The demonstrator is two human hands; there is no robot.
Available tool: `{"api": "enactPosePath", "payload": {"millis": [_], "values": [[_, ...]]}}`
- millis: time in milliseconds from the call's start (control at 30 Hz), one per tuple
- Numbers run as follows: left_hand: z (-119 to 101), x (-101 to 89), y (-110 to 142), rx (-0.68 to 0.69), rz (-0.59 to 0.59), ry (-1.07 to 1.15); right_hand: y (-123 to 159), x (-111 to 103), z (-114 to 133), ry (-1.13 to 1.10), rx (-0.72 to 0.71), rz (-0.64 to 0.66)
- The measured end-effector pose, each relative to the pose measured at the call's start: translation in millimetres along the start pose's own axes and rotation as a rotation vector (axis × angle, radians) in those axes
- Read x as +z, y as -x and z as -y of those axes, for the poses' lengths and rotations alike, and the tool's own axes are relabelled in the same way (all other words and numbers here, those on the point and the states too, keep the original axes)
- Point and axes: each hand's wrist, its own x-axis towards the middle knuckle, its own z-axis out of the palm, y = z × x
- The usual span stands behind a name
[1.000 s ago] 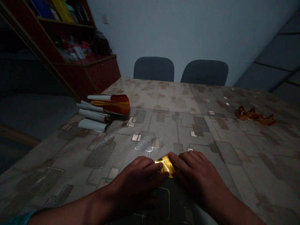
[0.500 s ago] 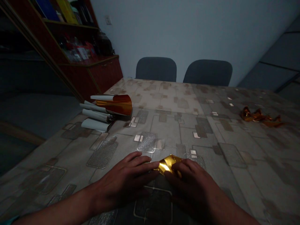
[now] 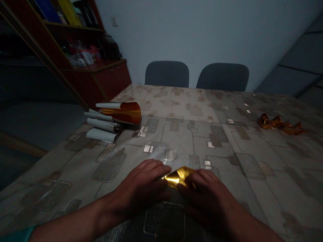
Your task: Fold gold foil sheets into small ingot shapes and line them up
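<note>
Pinching glossy, creased gold foil (image 3: 178,176), right hand (image 3: 210,191) faces left hand (image 3: 141,181), whose grip I can't tell.

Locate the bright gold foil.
In the head view, the foil is low, just right of centre, between the left hand and right hand.

Dim light; pale wall (image 3: 191,33) behind two dark chairs (image 3: 167,74); reddish cabinet (image 3: 113,79) left.

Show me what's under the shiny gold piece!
The patterned tablecloth shows around the gold piece, but what's directly underneath is covered. The right hand hides part of the piece too.
</note>
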Motion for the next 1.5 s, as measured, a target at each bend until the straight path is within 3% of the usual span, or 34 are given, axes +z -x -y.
{"api": "enactPosePath", "payload": {"millis": [67, 200, 300, 400, 567, 767, 900, 1033, 1200, 1267, 1367, 1500], "values": [[-1.5, 7.5, -12.3, 0.019, -0.089, -0.050, -3.2, -3.9, -2.1, -0.070, 0.054, -0.038], [0.8, 17.7, -24.3, 0.009, -0.153, -0.118, -10.4, -12.6, -11.4, -0.157, -0.013, -0.056], [1.1, 19.9, -22.8, 0.011, -0.158, -0.143, -12.5, -15.8, -18.0, -0.086, 0.115, -0.130], [-1.6, 21.0, -20.0, 0.011, -0.171, -0.177, -12.3, -17.0, -18.4, 0.010, 0.204, -0.116], [-6.5, 20.5, -21.4, -0.027, -0.115, -0.170, -12.5, -16.2, -13.9, 0.044, 0.242, -0.127], [-7.1, 17.7, -22.4, -0.079, -0.056, -0.062, -15.1, -13.2, -19.6, -0.102, 0.271, -0.158], [-5.4, 16.4, -22.1, -0.091, -0.099, 0.036, -18.9, -17.8, -17.6, -0.235, 0.248, -0.122], [-5.6, 12.9, -25.8, -0.093, -0.181, 0.188, -21.1, -27.4, -8.7, -0.256, 0.155, -0.204], [-9.3, 11.5, -27.3, 0.057, -0.341, 0.098, -15.8, -34.3, -6.6, -0.176, -0.049, -0.263], [-10.0, 16.0, -24.7, 0.115, -0.348, -0.029, -12.1, -31.8, -9.4, -0.111, -0.083, -0.212], [-9.4, 25.5, -20.1, 0.137, -0.263, -0.156, -7.7, -25.7, -14.1, -0.042, -0.084, -0.074], [-7.1, 30.1, -17.3, 0.072, -0.149, -0.098, -6.2, -23.5, -16.6, -0.059, -0.068, 0.031]]}}
